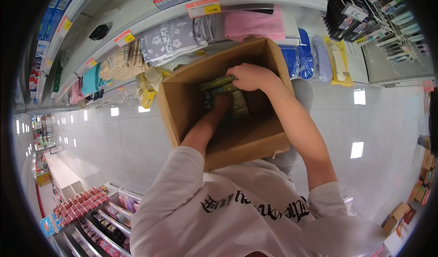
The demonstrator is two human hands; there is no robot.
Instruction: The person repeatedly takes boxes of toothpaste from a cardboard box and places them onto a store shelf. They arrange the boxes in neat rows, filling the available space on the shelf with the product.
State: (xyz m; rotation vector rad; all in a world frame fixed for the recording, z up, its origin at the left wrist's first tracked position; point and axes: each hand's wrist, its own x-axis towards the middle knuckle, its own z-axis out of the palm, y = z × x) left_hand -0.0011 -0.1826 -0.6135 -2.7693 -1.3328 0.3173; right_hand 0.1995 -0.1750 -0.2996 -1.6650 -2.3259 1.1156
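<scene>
While carton (248, 159) walls surround left fingers (223, 100), grip unclear | right fingers (233, 72) pinch green packet (218, 82) | pink cloth (253, 25) beyond

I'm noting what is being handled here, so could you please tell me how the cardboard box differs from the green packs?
The cardboard box is brown, while the green packs are greenish with paler patches. The box is much larger than any one of the packs. The box is open at the top, while the packs lie inside it, partly hidden. Both are in front of the person, whose left hand and right hand reach in.
</scene>
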